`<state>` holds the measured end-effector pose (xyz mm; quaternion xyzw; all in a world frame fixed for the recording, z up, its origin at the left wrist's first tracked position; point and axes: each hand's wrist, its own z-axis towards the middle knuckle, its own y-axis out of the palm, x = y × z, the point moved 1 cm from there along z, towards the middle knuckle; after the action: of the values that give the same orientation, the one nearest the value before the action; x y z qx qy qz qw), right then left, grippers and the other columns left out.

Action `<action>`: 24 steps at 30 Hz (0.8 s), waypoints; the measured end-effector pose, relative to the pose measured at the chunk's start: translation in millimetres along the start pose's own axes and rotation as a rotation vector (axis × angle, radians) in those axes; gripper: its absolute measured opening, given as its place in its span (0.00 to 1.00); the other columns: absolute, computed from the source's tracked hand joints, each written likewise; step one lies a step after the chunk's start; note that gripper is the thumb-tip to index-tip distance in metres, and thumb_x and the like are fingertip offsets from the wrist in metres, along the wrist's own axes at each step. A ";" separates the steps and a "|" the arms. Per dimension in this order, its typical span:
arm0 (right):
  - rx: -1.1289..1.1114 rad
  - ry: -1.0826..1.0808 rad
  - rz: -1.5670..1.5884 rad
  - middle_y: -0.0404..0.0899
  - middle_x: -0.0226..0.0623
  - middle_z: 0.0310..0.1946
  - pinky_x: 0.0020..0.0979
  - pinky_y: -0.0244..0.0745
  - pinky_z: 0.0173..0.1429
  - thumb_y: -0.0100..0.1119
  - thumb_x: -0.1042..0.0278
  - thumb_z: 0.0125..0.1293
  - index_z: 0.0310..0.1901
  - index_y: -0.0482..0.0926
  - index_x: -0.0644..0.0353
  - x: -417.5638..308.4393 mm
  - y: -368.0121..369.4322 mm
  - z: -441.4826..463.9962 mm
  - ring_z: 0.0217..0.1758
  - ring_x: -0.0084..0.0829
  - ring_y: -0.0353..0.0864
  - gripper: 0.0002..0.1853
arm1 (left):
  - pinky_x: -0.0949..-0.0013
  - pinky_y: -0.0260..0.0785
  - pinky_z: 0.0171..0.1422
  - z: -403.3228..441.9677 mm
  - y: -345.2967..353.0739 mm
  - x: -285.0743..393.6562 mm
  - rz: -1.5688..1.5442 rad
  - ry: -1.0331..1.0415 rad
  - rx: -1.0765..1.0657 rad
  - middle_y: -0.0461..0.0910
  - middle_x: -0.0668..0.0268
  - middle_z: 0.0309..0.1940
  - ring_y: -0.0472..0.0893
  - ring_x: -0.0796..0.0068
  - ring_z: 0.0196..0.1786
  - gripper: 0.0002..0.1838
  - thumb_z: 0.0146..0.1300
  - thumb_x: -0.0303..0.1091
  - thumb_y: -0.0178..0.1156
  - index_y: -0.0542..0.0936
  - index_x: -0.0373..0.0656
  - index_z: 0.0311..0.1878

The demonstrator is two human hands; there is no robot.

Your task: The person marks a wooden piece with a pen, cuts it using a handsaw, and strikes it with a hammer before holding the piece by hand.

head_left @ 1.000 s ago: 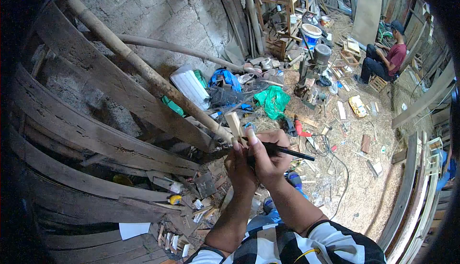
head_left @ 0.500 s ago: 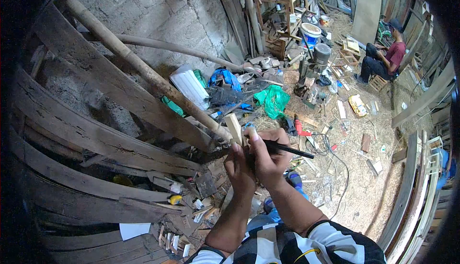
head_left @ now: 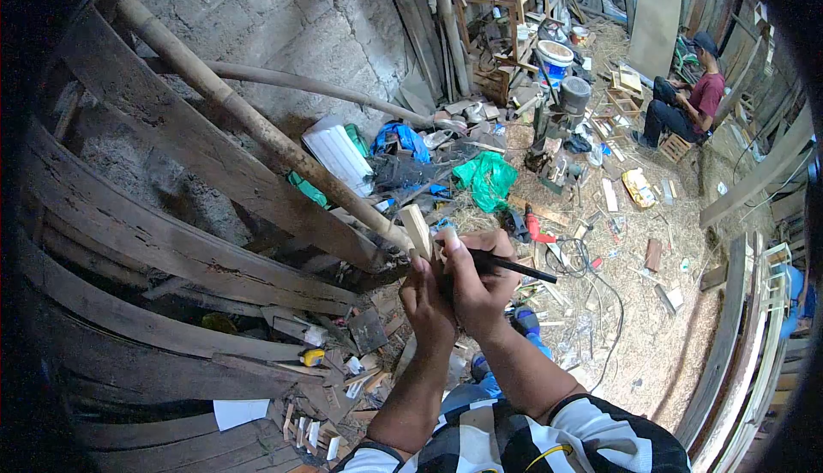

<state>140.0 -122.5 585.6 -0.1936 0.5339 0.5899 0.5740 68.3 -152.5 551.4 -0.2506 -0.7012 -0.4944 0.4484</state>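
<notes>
Fingers (head_left: 417, 274) of our left hand (head_left: 429, 308) are clamped on a pale wood piece (head_left: 415, 226), its bare end tilting up toward 11 o'clock. Our right hand (head_left: 485, 295), close alongside, has its fingers curled around a slim dark tool (head_left: 533, 273) that sticks out between 3 and 4 o'clock (its other end is hard for us to make out). The right thumb (head_left: 463, 260) lies just beside the wood; we cannot tell whether they touch. From our hands, a green plastic bag (head_left: 486, 180) lies toward 12 o'clock and a red power tool (head_left: 538, 228) at 2 o'clock on the littered floor (head_left: 677, 353). Farther out, a seated co-worker (head_left: 707, 100) is at 2 o'clock, a white-and-blue bucket (head_left: 555, 60) at 1, a round pole (head_left: 206, 83) at 10, and a yellow tape measure (head_left: 313, 357) at 8.
</notes>
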 end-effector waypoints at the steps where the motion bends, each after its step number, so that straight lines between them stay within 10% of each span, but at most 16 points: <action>1: 0.001 0.000 -0.001 0.83 0.36 0.30 0.21 0.70 0.32 0.63 0.78 0.70 0.36 0.75 0.64 0.8 -0.5 0.0 0.26 0.16 0.74 0.06 | 0.61 0.74 0.58 -0.5 -0.7 -0.6 0.005 -0.016 0.027 0.80 0.61 0.52 0.81 0.67 0.52 0.26 0.77 0.54 0.54 0.77 0.38 0.60; 8: 0.060 0.112 0.100 0.79 0.31 0.29 0.23 0.69 0.36 0.66 0.76 0.69 0.36 0.77 0.63 -8.0 0.6 -1.7 0.31 0.17 0.74 0.06 | 0.70 0.73 0.49 -2.0 16.5 10.3 -0.122 -0.065 0.228 0.80 0.67 0.40 0.80 0.76 0.43 0.22 0.79 0.48 0.51 0.79 0.35 0.52; 11: 0.085 0.060 0.096 0.79 0.31 0.29 0.22 0.68 0.35 0.66 0.76 0.68 0.36 0.76 0.63 -10.6 -2.2 -0.4 0.30 0.16 0.73 0.07 | 0.61 0.73 0.60 10.3 -12.7 -10.0 0.240 0.049 -0.061 0.76 0.59 0.57 0.79 0.65 0.55 0.25 0.77 0.51 0.53 0.74 0.39 0.64; 16: 0.081 0.029 0.062 0.78 0.30 0.28 0.22 0.66 0.34 0.66 0.76 0.68 0.35 0.76 0.63 -12.2 -5.9 3.3 0.29 0.16 0.71 0.07 | 0.72 0.72 0.41 3.7 12.9 16.0 0.047 0.118 0.009 0.81 0.68 0.38 0.78 0.80 0.37 0.20 0.79 0.48 0.53 0.80 0.38 0.48; 24: 0.004 0.013 0.047 0.78 0.29 0.28 0.23 0.66 0.33 0.66 0.76 0.68 0.34 0.76 0.63 -15.4 -4.3 0.7 0.29 0.15 0.71 0.07 | 0.75 0.69 0.37 2.7 18.5 20.9 0.087 0.100 0.052 0.80 0.72 0.31 0.76 0.84 0.32 0.23 0.77 0.53 0.55 0.82 0.40 0.40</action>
<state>148.1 -130.2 597.1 -0.1837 0.5432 0.6012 0.5566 72.1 -144.8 578.1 -0.2441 -0.6790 -0.4679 0.5104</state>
